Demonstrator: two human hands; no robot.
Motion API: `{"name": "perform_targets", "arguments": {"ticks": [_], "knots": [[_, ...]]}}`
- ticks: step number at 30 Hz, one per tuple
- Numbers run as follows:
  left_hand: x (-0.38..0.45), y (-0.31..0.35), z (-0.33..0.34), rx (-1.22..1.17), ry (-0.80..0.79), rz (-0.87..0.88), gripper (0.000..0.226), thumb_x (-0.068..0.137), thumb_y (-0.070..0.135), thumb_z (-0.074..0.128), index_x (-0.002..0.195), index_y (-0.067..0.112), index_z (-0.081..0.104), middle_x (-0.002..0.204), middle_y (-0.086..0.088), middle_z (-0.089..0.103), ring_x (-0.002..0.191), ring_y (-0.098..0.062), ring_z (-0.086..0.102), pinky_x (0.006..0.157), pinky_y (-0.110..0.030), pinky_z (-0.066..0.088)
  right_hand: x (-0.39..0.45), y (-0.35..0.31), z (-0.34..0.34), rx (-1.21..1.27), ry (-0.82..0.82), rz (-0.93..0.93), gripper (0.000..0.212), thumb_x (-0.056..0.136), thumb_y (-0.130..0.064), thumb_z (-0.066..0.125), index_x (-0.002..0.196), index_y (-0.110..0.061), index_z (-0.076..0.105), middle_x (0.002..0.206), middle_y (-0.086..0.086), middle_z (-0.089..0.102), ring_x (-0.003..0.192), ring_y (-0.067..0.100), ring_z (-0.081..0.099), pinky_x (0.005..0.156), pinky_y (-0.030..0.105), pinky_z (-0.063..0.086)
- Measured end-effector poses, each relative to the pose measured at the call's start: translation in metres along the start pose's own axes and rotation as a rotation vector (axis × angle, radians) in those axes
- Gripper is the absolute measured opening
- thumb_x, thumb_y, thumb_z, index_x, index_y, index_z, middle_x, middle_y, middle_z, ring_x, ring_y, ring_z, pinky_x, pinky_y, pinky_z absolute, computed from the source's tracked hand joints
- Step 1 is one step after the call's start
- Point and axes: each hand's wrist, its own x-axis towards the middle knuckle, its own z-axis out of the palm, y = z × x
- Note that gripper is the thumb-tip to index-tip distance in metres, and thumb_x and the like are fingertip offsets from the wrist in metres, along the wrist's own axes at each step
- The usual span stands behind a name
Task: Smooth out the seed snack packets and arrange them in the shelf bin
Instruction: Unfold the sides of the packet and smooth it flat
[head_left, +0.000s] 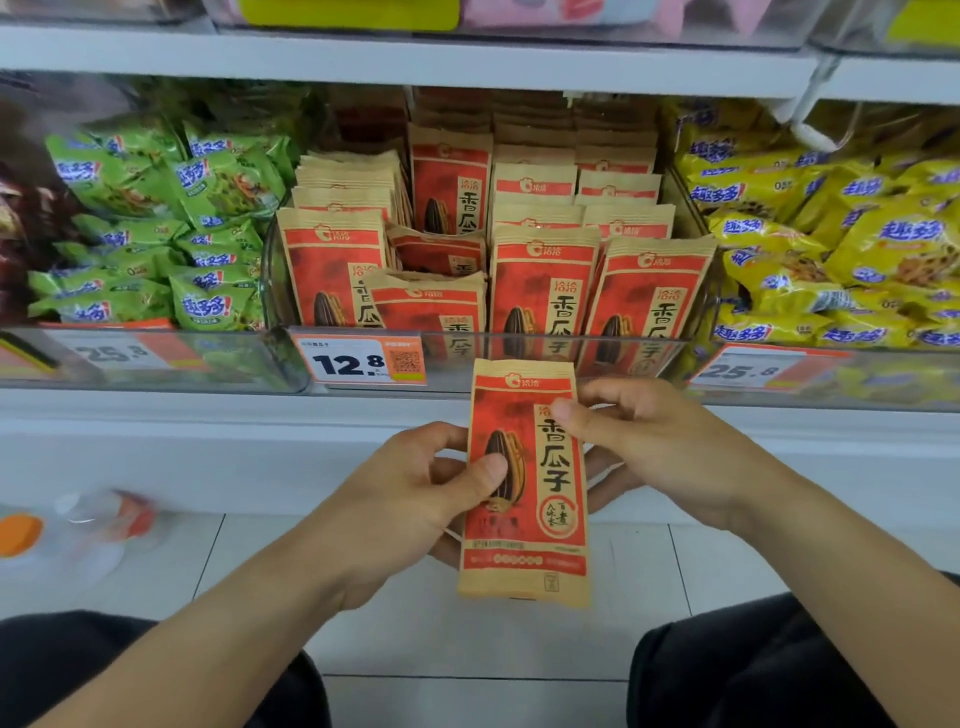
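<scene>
**A:** Starting from the left, what was in the picture?

**B:** The person's left hand (415, 483) came first. It pinched a seed snack packet (524, 483) at its left edge, thumb pressed on the printed front, fingers curled behind. The packet stood upright between both hands, long axis running top to bottom, in front of the shelf and above the floor tiles (519, 644).

**A:** And the right hand?

**B:** The right hand (644, 441) pinched the packet's upper right edge, thumb on the front, fingers bent round behind. Both hands touched it; neither was spread.

**A:** Where was the shelf bin?

**B:** The clear shelf bin (571, 358) sat straight ahead and above the hands, the held packet's top edge just overlapping its front wall. Inside, matching packets (543, 280) stood upright in rows. Left of centre, a few packets (431, 301) sat lower and slumped.

**A:** So the coming move?

**B:** Likely up and forward over the bin's front wall, packet kept vertical. Both hands looked equally near.
</scene>
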Motion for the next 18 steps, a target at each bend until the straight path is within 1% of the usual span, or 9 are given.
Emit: {"name": "perform_targets", "arguments": {"ticks": [2,4,6,7,10,13,14,16,18], "knots": [[0.0002,-0.0023,0.0015,-0.016,0.031,-0.001,0.025,0.095,0.026,0.057,0.114,0.011,0.059,0.093,-0.008,0.077,0.081,-0.026,0.075,0.059,-0.027,0.058,-0.0025,0.0006,-0.0020,-0.011,-0.116,0.037,0.040,0.086,-0.033,0.067,0.122,-0.018,0.060,0.100,0.010,0.076,0.085,0.030,0.075,0.073,0.043,0.063],[0.0001,-0.0033,0.0028,-0.028,0.068,0.007,0.024,0.096,0.025,0.056,0.115,0.011,0.059,0.090,-0.008,0.077,0.077,-0.024,0.075,0.056,-0.025,0.056,-0.0056,0.0025,-0.0034,-0.004,-0.239,0.042,0.055,0.078,-0.024,0.076,0.129,-0.026,0.055,0.110,0.011,0.073,0.090,0.033,0.074,0.075,0.047,0.062],[0.0005,-0.0037,0.0035,-0.037,0.095,0.021,0.024,0.097,0.025,0.056,0.116,0.010,0.058,0.089,-0.007,0.077,0.076,-0.023,0.075,0.056,-0.024,0.056,-0.0071,0.0055,-0.0034,-0.006,-0.298,0.023,0.068,0.075,-0.012,0.081,0.132,-0.032,0.052,0.116,0.009,0.071,0.091,0.031,0.075,0.074,0.050,0.061],[0.0008,-0.0039,0.0035,-0.034,0.103,0.028,0.024,0.097,0.025,0.056,0.116,0.011,0.058,0.088,-0.006,0.077,0.076,-0.023,0.075,0.056,-0.024,0.056,-0.0072,0.0067,-0.0029,-0.013,-0.299,0.008,0.071,0.074,-0.008,0.082,0.133,-0.033,0.051,0.116,0.010,0.071,0.090,0.030,0.075,0.074,0.051,0.061],[0.0010,-0.0028,0.0033,-0.001,0.111,0.050,0.026,0.096,0.029,0.056,0.116,0.013,0.058,0.087,-0.003,0.077,0.075,-0.020,0.075,0.056,-0.024,0.056,-0.0049,0.0083,-0.0027,-0.018,-0.262,-0.026,0.073,0.074,-0.001,0.081,0.134,-0.030,0.051,0.115,0.016,0.069,0.085,0.037,0.074,0.071,0.051,0.062],[-0.0004,-0.0007,-0.0005,0.028,0.017,0.053,0.042,0.082,0.033,0.067,0.120,0.018,0.056,0.097,-0.005,0.076,0.081,-0.022,0.075,0.064,-0.030,0.061,-0.0053,0.0083,-0.0057,-0.029,-0.254,-0.042,0.073,0.074,0.002,0.080,0.133,-0.029,0.051,0.114,0.019,0.068,0.084,0.037,0.074,0.066,0.046,0.062],[-0.0012,-0.0001,-0.0024,0.047,-0.037,0.048,0.049,0.077,0.030,0.071,0.123,0.021,0.055,0.102,-0.005,0.075,0.084,-0.024,0.075,0.067,-0.035,0.062,-0.0056,0.0084,-0.0067,-0.038,-0.254,-0.045,0.073,0.074,0.003,0.080,0.133,-0.029,0.051,0.114,0.019,0.068,0.084,0.037,0.074,0.065,0.045,0.062],[-0.0018,-0.0007,-0.0047,0.072,-0.102,0.049,0.056,0.076,0.020,0.075,0.126,0.024,0.051,0.107,-0.007,0.074,0.086,-0.030,0.075,0.072,-0.041,0.062,-0.0065,0.0081,-0.0080,-0.053,-0.249,-0.042,0.074,0.075,0.004,0.080,0.133,-0.030,0.050,0.114,0.018,0.068,0.082,0.036,0.074,0.064,0.043,0.061],[-0.0004,-0.0029,-0.0040,0.076,-0.084,0.062,0.055,0.080,0.010,0.075,0.127,0.023,0.049,0.107,-0.008,0.074,0.083,-0.032,0.075,0.070,-0.040,0.062,-0.0071,0.0077,-0.0088,-0.064,-0.255,-0.038,0.077,0.073,0.004,0.081,0.133,-0.032,0.049,0.114,0.016,0.068,0.082,0.035,0.074,0.064,0.042,0.061]]}}
